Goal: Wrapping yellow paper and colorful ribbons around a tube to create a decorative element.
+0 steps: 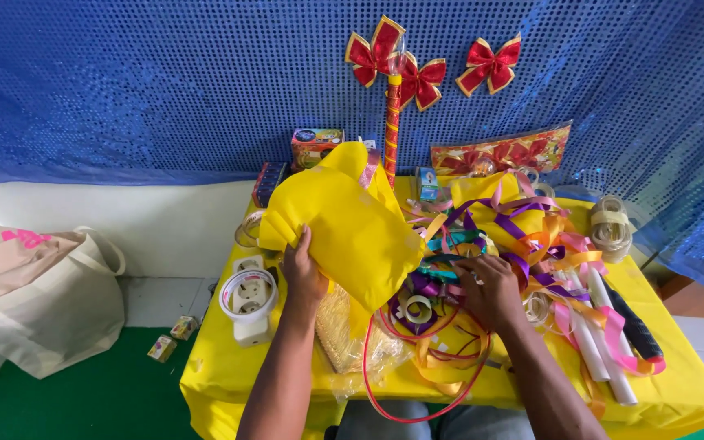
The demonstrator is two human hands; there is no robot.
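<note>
Gripping soft yellow fabric sheet at lower edge, left hand clamped; sheet lifted over yellow table. Light, floppy: hold by edge. Right hand spread on tangled coloured ribbons, clamping nothing.

Background: a blue sequinned backdrop covers the upper wall, bearing three red bows. Below it runs a white wall base. Green floor covering meets white tiles. A yellow-clothed tabletop stands against the wall in even daylight.

Three red bows, two hands
</note>
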